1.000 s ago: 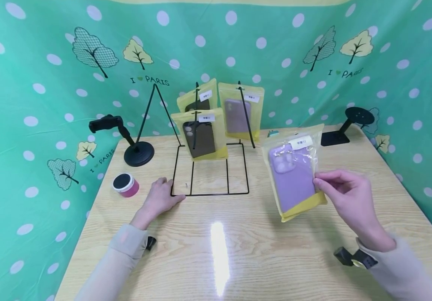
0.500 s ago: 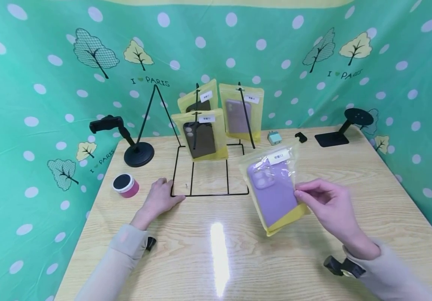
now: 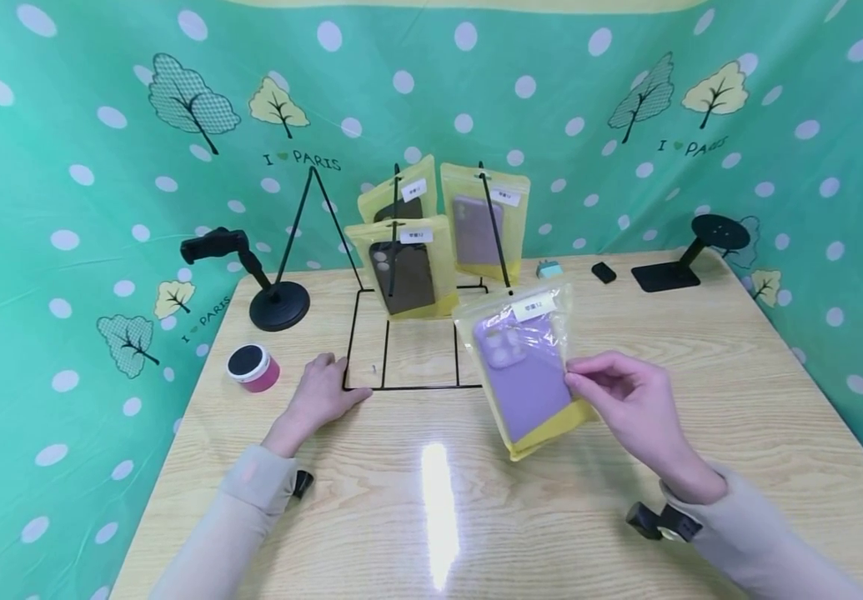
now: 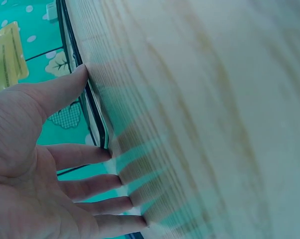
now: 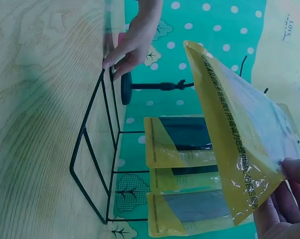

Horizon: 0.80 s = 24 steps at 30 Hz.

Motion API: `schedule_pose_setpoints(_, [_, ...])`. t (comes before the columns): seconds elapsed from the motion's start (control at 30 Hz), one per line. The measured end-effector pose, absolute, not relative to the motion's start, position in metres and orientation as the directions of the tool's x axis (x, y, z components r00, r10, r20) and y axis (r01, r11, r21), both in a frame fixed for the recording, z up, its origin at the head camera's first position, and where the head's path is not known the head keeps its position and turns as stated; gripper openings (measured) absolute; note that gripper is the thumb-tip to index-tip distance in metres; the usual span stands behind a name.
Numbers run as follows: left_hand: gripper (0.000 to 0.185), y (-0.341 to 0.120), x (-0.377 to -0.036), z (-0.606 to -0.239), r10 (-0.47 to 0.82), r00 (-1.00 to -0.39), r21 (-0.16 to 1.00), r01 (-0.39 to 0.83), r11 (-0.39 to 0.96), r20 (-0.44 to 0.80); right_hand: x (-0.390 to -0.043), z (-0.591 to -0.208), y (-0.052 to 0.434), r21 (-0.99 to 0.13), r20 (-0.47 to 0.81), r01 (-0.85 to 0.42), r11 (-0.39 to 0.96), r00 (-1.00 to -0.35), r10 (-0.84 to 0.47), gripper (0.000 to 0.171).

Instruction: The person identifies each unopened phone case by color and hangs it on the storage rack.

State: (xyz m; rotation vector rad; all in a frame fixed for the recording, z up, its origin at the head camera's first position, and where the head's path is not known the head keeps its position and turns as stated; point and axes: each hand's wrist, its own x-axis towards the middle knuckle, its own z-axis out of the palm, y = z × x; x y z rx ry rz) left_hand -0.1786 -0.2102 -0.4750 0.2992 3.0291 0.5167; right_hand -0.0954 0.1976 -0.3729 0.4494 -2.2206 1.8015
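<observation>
The purple phone case in its yellow pouch hangs tilted above the bench, its white label at 12 o'clock, its top edge just beside the front right corner of the black wire rack. The right hand pinches the pouch's right edge between thumb and fingertips, at 3 o'clock from the case. In the right wrist view the pouch is seen from behind, with the fingers on its lower corner. The rack carries 3 more pouches at 11 o'clock from the held one. The left hand lies flat and relaxed on the bench, fingers straight, thumb touching the rack's front left corner, holding nothing. A pink round speaker sits at 9 o'clock from that hand
</observation>
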Motion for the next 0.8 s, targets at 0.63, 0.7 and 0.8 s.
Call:
schedule_pose_setpoints(0.63, [0.072,-0.209,-0.180,-0.474,0.213,-0.977,0.329,0.193,0.924,-0.026,-0.127,-0.362,0.174,-0.895,0.406,-0.399,0.199,-0.914,-0.010,0.013])
schedule_pose_setpoints(0.7, [0.073,-0.209,-0.180,-0.474,0.214,-0.976,0.329,0.194,0.924,-0.026,-0.132,-0.363,0.174,-0.896,0.406,-0.398,0.196,-0.914,0.000,0.012])
schedule_pose_setpoints(0.8, [0.072,-0.209,-0.179,-0.473,0.215,-0.976,0.327,0.196,0.924,-0.024,-0.141,-0.366,0.172,-0.897,0.413,-0.401,0.187,-0.911,0.028,0.011])
